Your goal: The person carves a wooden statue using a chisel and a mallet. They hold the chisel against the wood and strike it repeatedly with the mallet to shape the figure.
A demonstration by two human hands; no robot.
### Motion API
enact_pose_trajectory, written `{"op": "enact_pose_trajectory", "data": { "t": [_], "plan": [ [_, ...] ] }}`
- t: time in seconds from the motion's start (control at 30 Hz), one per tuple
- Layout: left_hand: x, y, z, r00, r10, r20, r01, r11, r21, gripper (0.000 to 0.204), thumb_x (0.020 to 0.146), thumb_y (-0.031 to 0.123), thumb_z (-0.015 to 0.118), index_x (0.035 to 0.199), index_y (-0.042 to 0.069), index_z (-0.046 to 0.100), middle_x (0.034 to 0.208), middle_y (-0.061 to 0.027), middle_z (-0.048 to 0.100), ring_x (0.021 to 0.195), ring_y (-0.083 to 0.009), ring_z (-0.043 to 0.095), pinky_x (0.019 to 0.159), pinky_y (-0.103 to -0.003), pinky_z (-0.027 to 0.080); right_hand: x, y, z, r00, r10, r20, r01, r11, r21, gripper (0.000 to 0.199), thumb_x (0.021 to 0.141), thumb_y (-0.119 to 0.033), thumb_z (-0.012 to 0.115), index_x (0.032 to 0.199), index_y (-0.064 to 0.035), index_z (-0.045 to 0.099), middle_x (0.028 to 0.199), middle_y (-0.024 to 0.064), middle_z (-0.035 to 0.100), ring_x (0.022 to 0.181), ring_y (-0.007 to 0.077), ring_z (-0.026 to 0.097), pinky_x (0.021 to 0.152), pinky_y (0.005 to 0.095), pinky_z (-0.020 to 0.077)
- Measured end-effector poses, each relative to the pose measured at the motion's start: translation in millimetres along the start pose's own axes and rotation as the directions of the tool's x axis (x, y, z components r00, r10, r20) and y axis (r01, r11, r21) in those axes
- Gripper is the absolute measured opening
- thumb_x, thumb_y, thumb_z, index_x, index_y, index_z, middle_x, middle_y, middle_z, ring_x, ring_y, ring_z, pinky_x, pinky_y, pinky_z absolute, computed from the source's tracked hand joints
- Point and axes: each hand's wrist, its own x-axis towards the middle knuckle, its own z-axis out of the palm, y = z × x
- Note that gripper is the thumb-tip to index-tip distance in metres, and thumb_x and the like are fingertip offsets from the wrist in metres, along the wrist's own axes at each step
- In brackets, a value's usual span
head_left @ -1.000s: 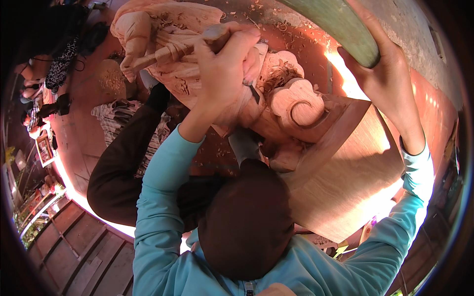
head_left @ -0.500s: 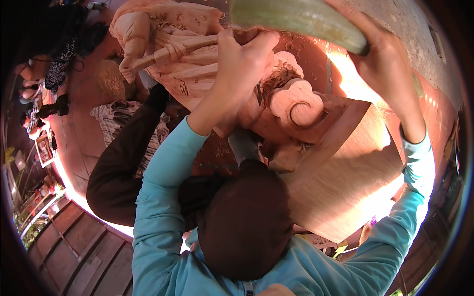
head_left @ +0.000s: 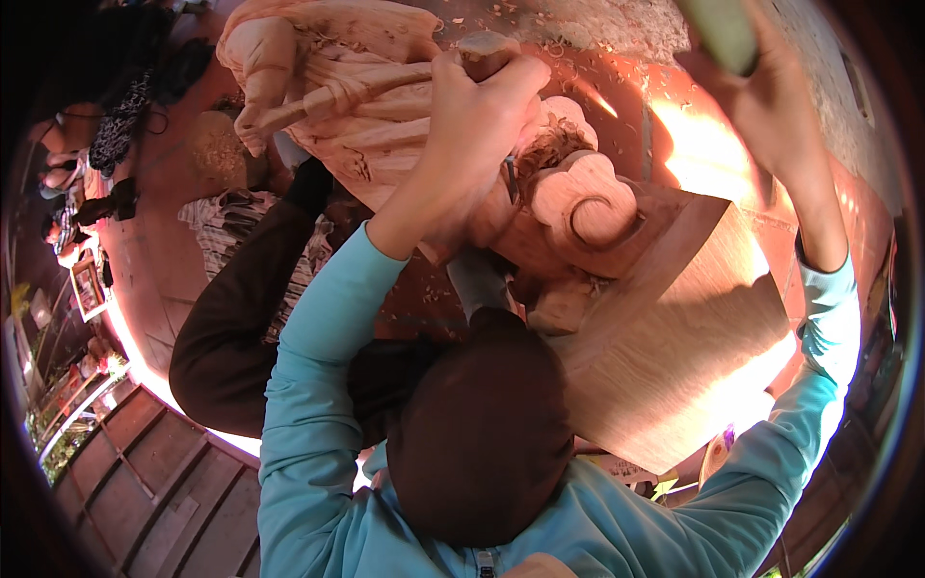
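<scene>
Reddish floor tiles point(head_left: 154, 250) spread around us, reaching a far edge where rough grey concrete point(head_left: 626, 34) begins, and sunlight falls in bright patches to the right. Over this floor lies our large wooden carving point(head_left: 371, 130), stretching from the far left, where carved folds show, toward the near right, where it meets a broad flat-faced block point(head_left: 684, 337). Our left hand point(head_left: 491, 111) is clamped on a chisel point(head_left: 486, 55), its blunt handle top above the fist and its dark blade below, just beside a lobed piece point(head_left: 583, 202) with a curl cut into it; we cannot tell whether the edge touches wood. Our right hand point(head_left: 776, 101), blurred, wraps round a thick green mallet point(head_left: 725, 34) above the floor's right side, well apart from the chisel. Striped cloth point(head_left: 231, 241) lies near the floor's left edge, beside our dark-trousered leg point(head_left: 226, 337)
</scene>
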Motion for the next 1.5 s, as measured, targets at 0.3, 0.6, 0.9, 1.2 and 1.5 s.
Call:
{"op": "enact_pose_trajectory", "data": {
  "t": [0.3,0.6,0.9,1.2,1.5],
  "plan": [
    [3,-5,-1,0.999,-0.01,0.041,0.008,0.999,0.034,0.026,0.08,0.003,0.049,0.057,0.005,0.038,0.044,-0.0016,0.033,0.034,-0.0114,0.035,0.034,-0.027,0.026,-15,6,22,0.976,-0.164,-0.145,0.16,0.986,-0.039,0.058,0.079,0.0,0.062,0.133,-0.0034,0.041,0.13,0.0147,0.049,0.117,0.0228,0.049,0.103,0.0335,0.0387],
    [6,-5,6,0.996,-0.018,0.093,0.01,0.996,0.088,0.023,0.08,0.003,0.049,0.058,0.003,0.043,0.044,-0.0024,0.037,0.035,-0.0108,0.035,0.034,-0.027,0.027,-21,11,7,0.977,-0.142,-0.158,0.131,0.988,-0.076,0.058,0.077,0.004,0.058,0.132,0.0021,0.039,0.127,0.0163,0.049,0.118,0.0193,0.047,0.095,0.0313,0.0425],
    [4,-10,6,0.993,-0.003,0.122,-0.008,0.996,0.084,0.021,0.081,0.001,0.05,0.061,0.002,0.043,0.045,-0.001,0.038,0.037,-0.0085,0.036,0.036,-0.026,0.028,-19,56,-25,0.995,-0.091,-0.035,0.069,0.907,-0.415,0.055,0.074,0.007,0.061,0.125,-0.0082,0.051,0.111,0.0111,0.061,0.098,0.024,0.061,0.079,0.0299,0.0483],
    [-17,16,-16,0.971,0.146,0.19,-0.089,0.956,-0.28,0.03,0.082,-0.004,0.051,0.056,0.005,0.039,0.044,-0.0006,0.039,0.034,-0.0071,0.034,0.033,-0.023,0.026,-29,11,13,0.963,-0.257,0.086,0.27,0.885,-0.38,0.063,0.066,0.013,0.059,0.126,-0.0023,0.049,0.102,0.0187,0.064,0.085,0.0239,0.066,0.072,0.0321,0.0529],
    [-11,3,-9,0.979,0.04,0.202,-0.005,0.985,-0.17,0.029,0.08,-0.002,0.054,0.055,0.005,0.041,0.046,0.0011,0.04,0.037,-0.0045,0.035,0.034,-0.023,0.026,-32,27,-14,0.982,-0.096,-0.16,0.06,0.974,-0.216,0.029,0.076,0.0,0.069,0.103,-0.0008,0.058,0.081,0.0,0.059,0.073,0.0082,0.055,0.066,0.0223,0.0452]
  ]
}}
